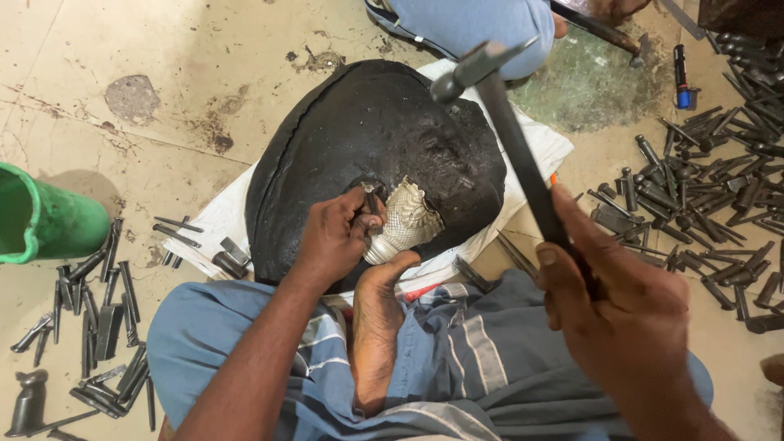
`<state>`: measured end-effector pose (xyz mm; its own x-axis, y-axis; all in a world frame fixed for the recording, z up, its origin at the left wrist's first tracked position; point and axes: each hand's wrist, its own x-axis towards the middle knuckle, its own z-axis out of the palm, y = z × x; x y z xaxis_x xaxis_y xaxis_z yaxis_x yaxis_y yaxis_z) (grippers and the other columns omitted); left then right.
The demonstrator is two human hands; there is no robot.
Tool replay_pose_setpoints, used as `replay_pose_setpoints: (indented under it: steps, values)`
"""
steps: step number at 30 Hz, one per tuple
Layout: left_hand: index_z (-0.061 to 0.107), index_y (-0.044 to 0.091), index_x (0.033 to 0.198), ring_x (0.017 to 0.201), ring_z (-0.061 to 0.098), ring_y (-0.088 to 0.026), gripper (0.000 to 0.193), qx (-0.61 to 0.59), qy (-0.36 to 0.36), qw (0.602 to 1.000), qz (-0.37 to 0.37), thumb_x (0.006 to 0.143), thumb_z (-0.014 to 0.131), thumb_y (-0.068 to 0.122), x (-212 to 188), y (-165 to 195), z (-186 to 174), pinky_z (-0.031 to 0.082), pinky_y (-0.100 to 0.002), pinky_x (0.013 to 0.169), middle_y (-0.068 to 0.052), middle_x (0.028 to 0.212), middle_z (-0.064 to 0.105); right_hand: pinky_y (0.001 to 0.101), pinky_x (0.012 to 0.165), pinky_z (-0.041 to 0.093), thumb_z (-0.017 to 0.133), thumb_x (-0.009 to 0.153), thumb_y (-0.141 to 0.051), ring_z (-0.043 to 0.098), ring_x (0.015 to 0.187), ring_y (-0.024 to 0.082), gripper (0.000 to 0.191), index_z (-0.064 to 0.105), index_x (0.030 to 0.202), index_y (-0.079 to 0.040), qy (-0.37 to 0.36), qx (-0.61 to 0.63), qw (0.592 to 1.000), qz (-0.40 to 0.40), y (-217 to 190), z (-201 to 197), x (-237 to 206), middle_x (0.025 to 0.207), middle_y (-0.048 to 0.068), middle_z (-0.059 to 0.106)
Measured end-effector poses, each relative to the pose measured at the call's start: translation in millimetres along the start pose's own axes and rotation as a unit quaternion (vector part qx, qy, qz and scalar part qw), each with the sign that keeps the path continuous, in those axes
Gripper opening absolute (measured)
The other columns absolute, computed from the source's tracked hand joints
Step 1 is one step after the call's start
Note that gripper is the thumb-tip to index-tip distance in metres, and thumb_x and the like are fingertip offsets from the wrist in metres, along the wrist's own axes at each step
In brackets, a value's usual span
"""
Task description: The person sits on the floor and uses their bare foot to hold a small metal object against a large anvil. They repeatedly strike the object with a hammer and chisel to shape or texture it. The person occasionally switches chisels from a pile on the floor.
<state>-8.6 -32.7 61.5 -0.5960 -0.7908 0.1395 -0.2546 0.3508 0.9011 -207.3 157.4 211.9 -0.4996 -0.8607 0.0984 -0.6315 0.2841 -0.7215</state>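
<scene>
Fingers [347, 233] of the left hand [331, 241] pinch a punch [372, 202]; right-hand fingers [572, 269] grip the raised hammer [506, 135].

Pinched in the left hand [331, 237], the punch [372, 202] is dark, dull metal; beside it the silvery piece [406, 219] shows finely scaled, bright metal. Beneath lies a black pitch block [359, 131], rough, faintly glossy. The right hand [625, 314] grips a hammer [506, 122] with smooth dark handle.
</scene>
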Motion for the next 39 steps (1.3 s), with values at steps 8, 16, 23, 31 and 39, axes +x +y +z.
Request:
replay_pose_setpoints:
  steps: [8,16,23,31,39]
  values:
    - [0.055,-0.002,0.084,0.068,0.066,-0.011,0.014,-0.016,-0.005,1.0,0.012,0.09,0.067,-0.001,0,0,0,0.053,-0.03,0.062,-0.008,0.078,0.071,0.0234,0.055,0.052,0.057,0.105,-0.002,0.064,0.06,0.009,0.038,0.056,0.143,-0.004,0.084,0.084,0.985,-0.122,-14,2,-1,0.088,0.008,0.072]
    - [0.063,0.001,0.089,0.064,0.066,-0.017,0.006,0.01,-0.016,1.0,-0.013,0.085,0.067,-0.002,3,1,-2,0.051,-0.032,0.06,-0.012,0.072,0.068,0.0334,0.059,0.059,0.067,0.096,-0.017,0.073,0.062,0.016,0.05,0.057,0.144,-0.021,-0.093,-0.053,0.988,-0.111,-8,27,9,0.086,0.011,0.077]
    - [0.061,0.001,0.089,0.065,0.07,-0.026,0.009,-0.026,-0.037,0.999,0.025,0.085,0.069,0.0,5,1,-4,0.052,-0.034,0.061,-0.013,0.076,0.069,0.0334,0.055,0.055,0.07,0.09,-0.011,0.067,0.055,0.019,0.055,0.06,0.144,-0.017,-0.145,-0.071,0.985,-0.055,5,31,4,0.078,0.014,0.072]
    - [0.059,0.0,0.085,0.064,0.07,-0.027,0.01,0.03,-0.04,0.997,0.052,0.084,0.068,-0.002,8,0,-4,0.05,-0.035,0.057,-0.017,0.075,0.067,0.0299,0.055,0.054,0.069,0.092,-0.013,0.064,0.055,0.012,0.052,0.06,0.143,-0.017,-0.108,-0.032,0.99,-0.085,20,36,-9,0.079,0.013,0.071]
    - [0.065,-0.001,0.09,0.064,0.061,-0.033,0.015,0.091,-0.063,0.992,0.06,0.084,0.077,0.003,13,12,-9,0.048,-0.038,0.058,-0.019,0.076,0.066,0.0302,0.052,0.053,0.07,0.093,-0.016,0.061,0.052,0.011,0.048,0.064,0.14,-0.018,-0.047,-0.052,0.996,-0.047,38,43,-21,0.071,0.009,0.069]
